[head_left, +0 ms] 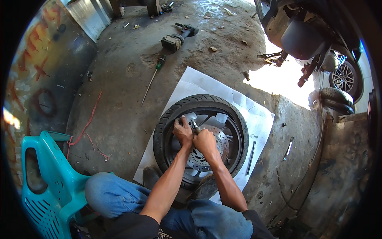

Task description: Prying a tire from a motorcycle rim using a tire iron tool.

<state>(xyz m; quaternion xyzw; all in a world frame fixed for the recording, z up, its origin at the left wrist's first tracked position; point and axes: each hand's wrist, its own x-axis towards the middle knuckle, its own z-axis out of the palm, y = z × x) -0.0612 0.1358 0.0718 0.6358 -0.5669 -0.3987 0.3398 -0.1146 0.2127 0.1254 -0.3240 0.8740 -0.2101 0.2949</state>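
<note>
A motorcycle wheel (242, 131) with a black tyre and dark spoked rim lies flat in front of me. A drilled metal brake disc (221, 145) is at its hub. My left hand (183, 132) is at the inner rim on the upper left, fingers bent and closed on something too small to make out. Beside it, my right hand (205, 140) is closed around a short, shiny metal tool (194, 124), which points up and left toward the rim; its exact kind is unclear. My shoes touch the wheel's near side.
Under the wheel is a white sheet (191, 81), with a dark metal rod (251, 158) on it. A green-handled screwdriver (154, 75), cordless power tool (180, 36) and wrench (289, 148) lie on the floor. A teal chair (59, 179) stands left; a motorcycle (304, 40) stands far right.
</note>
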